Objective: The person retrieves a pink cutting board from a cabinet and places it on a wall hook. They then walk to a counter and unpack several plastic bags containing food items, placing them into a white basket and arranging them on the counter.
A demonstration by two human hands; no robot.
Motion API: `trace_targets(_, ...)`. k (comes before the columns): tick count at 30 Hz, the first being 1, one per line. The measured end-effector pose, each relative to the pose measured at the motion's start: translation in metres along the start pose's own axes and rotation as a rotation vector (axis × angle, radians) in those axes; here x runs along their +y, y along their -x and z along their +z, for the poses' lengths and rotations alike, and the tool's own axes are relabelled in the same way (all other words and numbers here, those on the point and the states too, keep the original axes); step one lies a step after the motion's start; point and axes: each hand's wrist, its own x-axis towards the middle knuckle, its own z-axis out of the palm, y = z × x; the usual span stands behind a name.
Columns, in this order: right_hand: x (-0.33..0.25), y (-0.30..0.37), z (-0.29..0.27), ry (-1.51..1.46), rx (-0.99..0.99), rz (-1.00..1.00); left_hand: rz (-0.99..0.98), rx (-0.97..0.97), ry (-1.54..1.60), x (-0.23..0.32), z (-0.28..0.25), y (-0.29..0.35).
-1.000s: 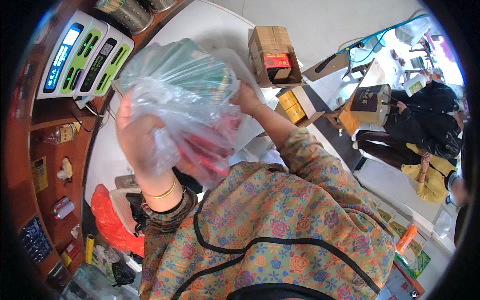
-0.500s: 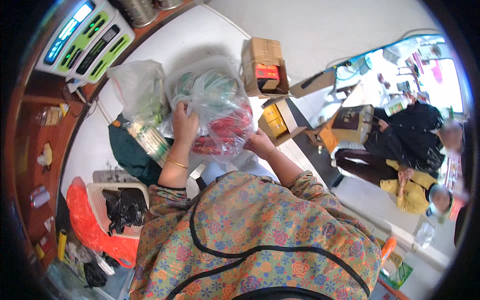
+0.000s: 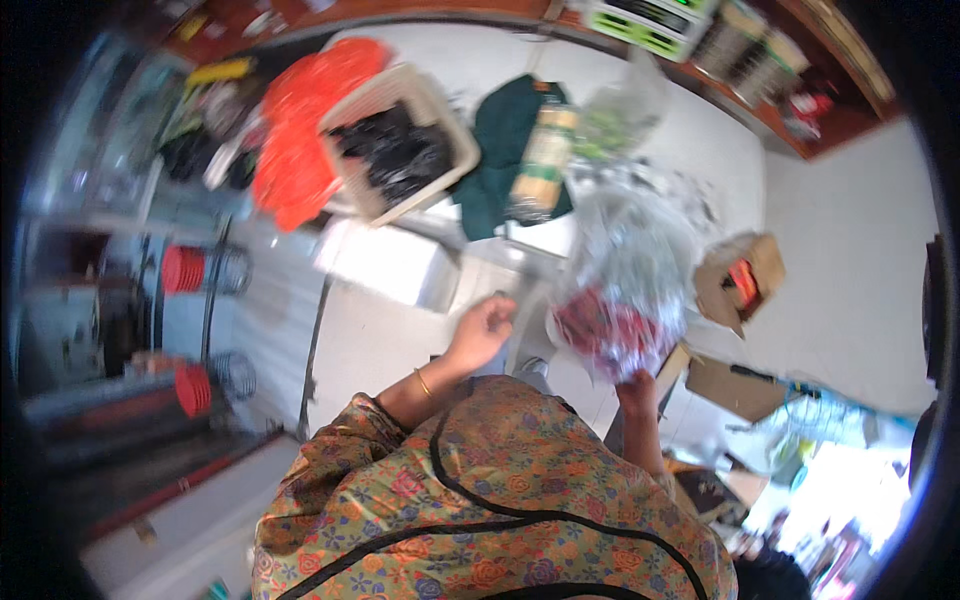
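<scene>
Pinching a clear plastic bag point(image 3: 632, 250) with our right hand point(image 3: 637, 388), red contents point(image 3: 608, 325) showing, toward the near right corner of the white counter point(image 3: 715, 125), our left hand point(image 3: 484, 332) curled (too blurred to tell if pressed together)

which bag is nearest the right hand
The clear bag with red contents, touching the right hand; red bag, black bag and smaller clear bag lie farther off.

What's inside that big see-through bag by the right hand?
Through the clear bag, red contents show at the end near the right hand; the rest looks pale. Blur and wrinkled plastic hide exactly what they are; anything underneath is covered.
</scene>
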Motion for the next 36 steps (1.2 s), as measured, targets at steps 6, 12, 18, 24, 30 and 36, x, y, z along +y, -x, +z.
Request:
trace_targets(6, 0.044, 0.088, -0.036, 0.293, -0.273, 0.132, -0.302, -0.110, 0.220, -0.081, -0.043, 0.091)
trace_targets(12, 0.135, 0.089, 0.066, 0.703, -0.511, 0.075, -0.104, 0.052, 0.177, -0.101, -0.136, 0.147)
trace_targets(18, 0.323, 0.081, 0.195, 1.143, -0.903, -0.047, 0.298, 0.376, -0.240, -0.122, -0.349, 0.252)
trace_targets(24, 0.545, 0.144, 0.342, 0.620, -0.817, 0.613, 0.484, 0.265, -0.670, -0.117, -0.521, 0.299)
trace_targets(30, 0.661, 0.172, 0.479, 0.794, -1.045, 0.690, 0.402, 0.477, -0.600, -0.177, -0.649, 0.264)
trace_targets(36, 0.810, 0.131, 0.641, 0.802, -0.912, 0.770, 0.337, 0.621, -0.746, -0.228, -0.809, 0.189)
